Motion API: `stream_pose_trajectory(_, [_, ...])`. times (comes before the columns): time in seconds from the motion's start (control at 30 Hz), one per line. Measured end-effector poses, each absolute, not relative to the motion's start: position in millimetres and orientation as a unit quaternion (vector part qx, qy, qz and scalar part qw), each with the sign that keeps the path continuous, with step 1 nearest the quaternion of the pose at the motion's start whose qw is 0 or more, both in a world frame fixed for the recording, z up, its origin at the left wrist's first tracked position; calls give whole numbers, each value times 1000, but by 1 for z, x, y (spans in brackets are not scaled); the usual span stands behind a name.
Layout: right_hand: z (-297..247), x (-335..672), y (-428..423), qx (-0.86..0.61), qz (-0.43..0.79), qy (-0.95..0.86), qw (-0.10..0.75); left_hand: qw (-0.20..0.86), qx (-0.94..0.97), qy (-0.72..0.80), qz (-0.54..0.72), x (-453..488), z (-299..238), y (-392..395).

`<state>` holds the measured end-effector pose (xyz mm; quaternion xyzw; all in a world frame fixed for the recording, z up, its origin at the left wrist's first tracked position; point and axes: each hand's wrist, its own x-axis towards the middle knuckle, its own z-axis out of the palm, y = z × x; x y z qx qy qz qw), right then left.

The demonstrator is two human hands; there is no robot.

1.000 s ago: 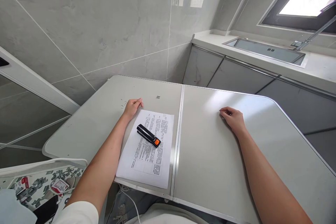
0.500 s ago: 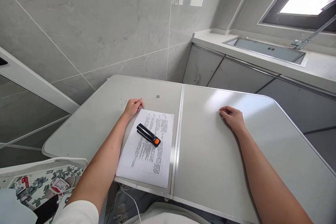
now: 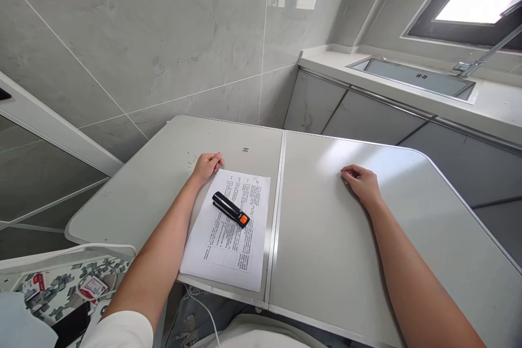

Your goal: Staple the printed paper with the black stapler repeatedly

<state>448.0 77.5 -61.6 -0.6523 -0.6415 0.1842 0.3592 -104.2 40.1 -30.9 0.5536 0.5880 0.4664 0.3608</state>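
Observation:
A black stapler (image 3: 228,207) with an orange end lies slantwise on a printed sheet of paper (image 3: 204,255), on the left half of the folding table. Just past the sheet's far left corner, my left hand (image 3: 207,165) rests on the tabletop with its fingers curled in. My right hand (image 3: 361,180) rests on the right half, well apart from the paper, its fingers loosely closed. Nothing shows in either hand. Two short strips of staples (image 3: 245,149) lie beyond the paper, and several loose staples (image 3: 192,161) are scattered left of my left hand.
The pale table (image 3: 318,261) has a metal seam down its middle and a raised metal rim. Behind it at right are a counter with a sink (image 3: 411,77) and grey cabinets. A white cart (image 3: 61,288) with small boxes and a cable stands at lower left.

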Motion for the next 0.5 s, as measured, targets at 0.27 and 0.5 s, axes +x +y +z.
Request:
stream_pose_trajectory(0.27, [-62,448,77,-653,190,-640,357,353,575,590,444,-102,-30,38])
stream_pose_trajectory(0.5, [-59,447,76,-656,182,-642,353,240,751,541,293,-92,-23,36])
